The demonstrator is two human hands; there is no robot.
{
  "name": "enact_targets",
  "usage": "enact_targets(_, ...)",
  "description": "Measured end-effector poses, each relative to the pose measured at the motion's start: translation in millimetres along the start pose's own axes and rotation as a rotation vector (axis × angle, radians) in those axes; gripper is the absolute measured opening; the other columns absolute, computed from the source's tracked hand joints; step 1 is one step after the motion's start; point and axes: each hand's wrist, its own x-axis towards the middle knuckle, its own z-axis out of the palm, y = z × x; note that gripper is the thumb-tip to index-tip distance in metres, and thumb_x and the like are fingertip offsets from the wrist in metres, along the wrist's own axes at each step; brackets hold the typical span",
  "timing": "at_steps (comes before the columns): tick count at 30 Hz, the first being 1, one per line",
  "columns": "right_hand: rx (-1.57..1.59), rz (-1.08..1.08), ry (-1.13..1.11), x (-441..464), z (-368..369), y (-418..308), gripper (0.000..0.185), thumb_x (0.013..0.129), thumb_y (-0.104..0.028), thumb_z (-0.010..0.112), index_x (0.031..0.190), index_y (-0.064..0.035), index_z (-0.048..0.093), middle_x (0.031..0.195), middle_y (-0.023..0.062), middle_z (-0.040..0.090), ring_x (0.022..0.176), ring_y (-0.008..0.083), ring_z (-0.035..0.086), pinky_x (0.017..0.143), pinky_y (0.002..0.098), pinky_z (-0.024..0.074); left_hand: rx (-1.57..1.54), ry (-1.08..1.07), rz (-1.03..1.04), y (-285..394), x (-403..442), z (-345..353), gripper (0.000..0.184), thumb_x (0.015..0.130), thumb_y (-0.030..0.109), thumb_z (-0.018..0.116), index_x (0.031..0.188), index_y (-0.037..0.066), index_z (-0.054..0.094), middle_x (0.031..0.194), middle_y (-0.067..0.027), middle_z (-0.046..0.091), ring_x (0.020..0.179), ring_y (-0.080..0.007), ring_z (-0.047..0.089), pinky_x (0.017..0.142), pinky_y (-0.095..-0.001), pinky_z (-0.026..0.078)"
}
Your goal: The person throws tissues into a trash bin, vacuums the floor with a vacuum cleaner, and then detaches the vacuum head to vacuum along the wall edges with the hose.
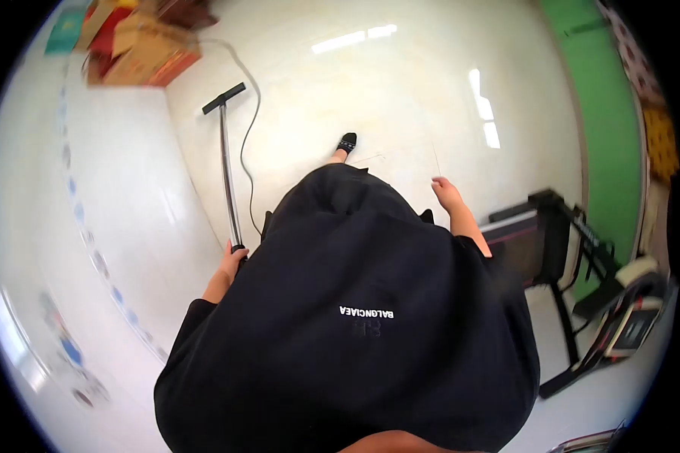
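On the left, my left hand is wrapped around the dark handle end of a vacuum cleaner wand. The wand is a silver tube that stretches forward from my hand. Its wide black floor head rests on the tiles near the wall. A grey cord curves beside the tube. My right hand hangs out to the right over the floor, its fingers curled in, with no object visible in it.
Cardboard boxes stand against the white wall at the far left. A folded treadmill-like machine is close on my right, before a green wall band. My foot in a black sock steps on the glossy tiled floor.
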Motion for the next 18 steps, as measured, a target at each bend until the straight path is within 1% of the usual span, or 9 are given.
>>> enact_targets(1, -0.024, -0.013, -0.013, 2.6, -5.9, 9.1, 0.038, 0.083, -0.029, 0.051, 0.112, -0.0055, 0.056, 0.105, 0.0167, 0.06, 0.102, 0.0281, 0.056, 0.088, 0.0352, 0.0423, -0.226, 0.025, 0.008, -15.5, -11.2, 8.2, 0.064, 0.077, 0.02, 0.059, 0.131, 0.01, 0.027, 0.089, -0.0102, 0.054, 0.077, -0.0237, 0.057, 0.067, -0.0331, 0.048)
enact_targets(3, -0.057, 0.003, -0.037, 6.8, -12.4, 29.3, 0.038, 0.082, -0.029, 0.05, 0.111, -0.0048, 0.056, 0.105, 0.0173, 0.06, 0.102, 0.0289, 0.055, 0.088, 0.0357, 0.0422, -0.257, 0.095, -0.011, -51.8, -29.8, 15.8, 0.049, 0.076, 0.015, 0.059, 0.118, 0.014, 0.034, 0.079, -0.0096, 0.05, 0.063, -0.0224, 0.053, 0.054, -0.0352, 0.048)
enact_targets(6, -0.109, -0.012, -0.02, 17.5, -7.1, 54.9, 0.039, 0.082, -0.027, 0.05, 0.112, -0.0024, 0.055, 0.1, 0.015, 0.062, 0.093, 0.026, 0.058, 0.082, 0.0348, 0.0447, -0.319, 0.093, -0.066, -33.5, -65.4, 26.6, 0.034, 0.075, 0.015, 0.058, 0.103, 0.016, 0.039, 0.073, -0.0104, 0.048, 0.056, -0.0245, 0.053, 0.046, -0.0391, 0.049)
enact_targets(8, -0.082, 0.017, -0.059, 34.2, 2.9, 78.9, 0.04, 0.082, -0.027, 0.05, 0.112, -0.0012, 0.054, 0.092, 0.0105, 0.062, 0.081, 0.0197, 0.058, 0.074, 0.0321, 0.0464, -0.614, 0.113, -0.393, 1.0, -76.8, 38.4, 0.032, 0.075, 0.018, 0.058, 0.1, 0.017, 0.038, 0.072, -0.0119, 0.05, 0.056, -0.0262, 0.055, 0.047, -0.0406, 0.049)
enact_targets(10, -0.065, 0.012, -0.11, 26.4, 1.6, 61.4, 0.04, 0.082, -0.027, 0.05, 0.114, -0.0025, 0.054, 0.087, 0.0076, 0.062, 0.072, 0.0151, 0.055, 0.069, 0.0296, 0.0464, -0.663, 0.139, -0.437, -1.7, -68.9, 46.0, 0.03, 0.075, 0.02, 0.058, 0.099, 0.016, 0.04, 0.07, -0.0124, 0.05, 0.053, -0.0268, 0.055, 0.046, -0.0413, 0.049)
enact_targets(11, -0.115, 0.001, -0.146, 14.8, -6.8, 66.9, 0.039, 0.083, -0.027, 0.05, 0.113, -0.0033, 0.054, 0.087, 0.008, 0.062, 0.073, 0.0148, 0.055, 0.069, 0.0291, 0.046, -0.706, 0.159, -0.441, -8.1, -84.8, 66.2, 0.028, 0.076, 0.02, 0.057, 0.098, 0.015, 0.04, 0.068, -0.0121, 0.05, 0.052, -0.0269, 0.055, 0.046, -0.0418, 0.049)
enact_targets(12, -0.069, 0.101, -0.232, 8.2, -12.5, 54.5, 0.039, 0.084, -0.03, 0.049, 0.113, -0.0033, 0.055, 0.108, 0.0178, 0.059, 0.103, 0.0297, 0.055, 0.089, 0.035, 0.0409, -0.738, 0.156, -0.46, -4.1, -79.7, 64.9, 0.027, 0.076, 0.02, 0.056, 0.097, 0.015, 0.041, 0.067, -0.0118, 0.049, 0.051, -0.027, 0.055, 0.045, -0.0423, 0.049)
enact_targets(16, -0.165, 0.067, -0.228, 18.1, -15.6, 41.0, 0.041, 0.085, -0.03, 0.049, 0.115, -0.0032, 0.053, 0.108, 0.0173, 0.059, 0.103, 0.0288, 0.055, 0.088, 0.0352, 0.0416, -0.706, 0.219, -0.332, 10.8, -20.3, 37.0, 0.025, 0.076, 0.022, 0.056, 0.094, 0.01, 0.043, 0.065, -0.012, 0.05, 0.052, -0.0268, 0.056, 0.047, -0.0421, 0.05)
enact_targets(18, -0.109, 0.043, -0.245, 44.7, -1.1, 54.5, 0.04, 0.084, -0.028, 0.049, 0.115, -0.0024, 0.053, 0.108, 0.0157, 0.06, 0.102, 0.0266, 0.056, 0.087, 0.0341, 0.0423, -0.925, 0.189, -0.393, 21.9, 13.5, 4.8, 0.027, 0.074, 0.028, 0.061, 0.082, 0.006, 0.048, 0.064, -0.0115, 0.054, 0.056, -0.0278, 0.058, 0.053, -0.0397, 0.052)
